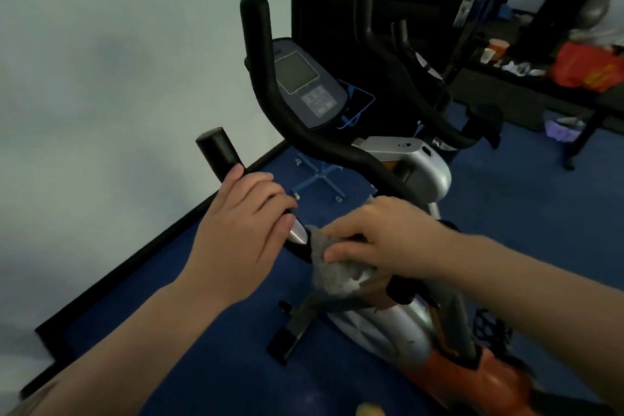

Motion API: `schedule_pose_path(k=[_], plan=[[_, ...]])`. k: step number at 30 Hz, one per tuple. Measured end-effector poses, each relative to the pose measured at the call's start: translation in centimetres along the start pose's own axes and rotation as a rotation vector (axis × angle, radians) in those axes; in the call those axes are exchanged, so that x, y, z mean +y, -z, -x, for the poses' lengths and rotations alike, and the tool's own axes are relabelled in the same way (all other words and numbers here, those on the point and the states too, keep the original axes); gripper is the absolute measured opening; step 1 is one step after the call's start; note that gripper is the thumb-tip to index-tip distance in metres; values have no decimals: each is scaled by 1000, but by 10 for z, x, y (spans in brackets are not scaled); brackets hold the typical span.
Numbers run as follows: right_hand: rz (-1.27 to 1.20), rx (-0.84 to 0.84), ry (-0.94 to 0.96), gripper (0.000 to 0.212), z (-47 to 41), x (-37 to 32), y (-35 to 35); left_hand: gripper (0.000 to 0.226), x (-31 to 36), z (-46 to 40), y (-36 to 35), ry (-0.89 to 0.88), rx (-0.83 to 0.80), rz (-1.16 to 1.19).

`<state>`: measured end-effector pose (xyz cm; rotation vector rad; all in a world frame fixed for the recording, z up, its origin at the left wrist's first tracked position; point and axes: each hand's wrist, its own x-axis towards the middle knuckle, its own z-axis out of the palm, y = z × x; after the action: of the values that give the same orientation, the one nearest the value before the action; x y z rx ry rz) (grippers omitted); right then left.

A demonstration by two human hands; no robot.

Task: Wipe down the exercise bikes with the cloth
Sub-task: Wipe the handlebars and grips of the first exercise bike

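Observation:
An exercise bike (410,165) with a silver and orange body stands in front of me on the blue floor. Its black handlebar (270,91) curves up at the left, and a dark console (305,83) sits behind it. My left hand (244,223) is wrapped around the near black grip (217,152) of the handlebar. My right hand (381,233) presses a grey cloth (334,275) against the bar just right of the left hand. A silver pulse sensor (299,233) shows between the two hands.
A pale wall (118,78) runs along the left, with a black skirting strip at the floor. A dark door with a metal handle (464,2) stands behind the bike. A black bench (526,84) at the right carries cups and a red bag (587,69).

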<state>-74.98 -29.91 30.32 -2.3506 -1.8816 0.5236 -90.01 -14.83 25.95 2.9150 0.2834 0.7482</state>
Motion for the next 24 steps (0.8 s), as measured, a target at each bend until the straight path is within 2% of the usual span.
schedule_pose_path(k=[2,5,9,15,19,24], plan=[[74,-79,17,28,1,25,21,30,-1,0,0,10,0,24],[161,-59,50,32,-2,43,26,28,2,1,-2,52,19,50],[73,-76,169,34,-3,33,8,29,10,2,-8,119,79,67],[176,20,173,37,-4,60,18,32,17,6,-9,180,71,80],[124,-4,253,40,-6,54,9,33,22,4,-7,207,71,67],[202,-51,200,45,-9,63,25,33,21,4,-2,196,25,30]])
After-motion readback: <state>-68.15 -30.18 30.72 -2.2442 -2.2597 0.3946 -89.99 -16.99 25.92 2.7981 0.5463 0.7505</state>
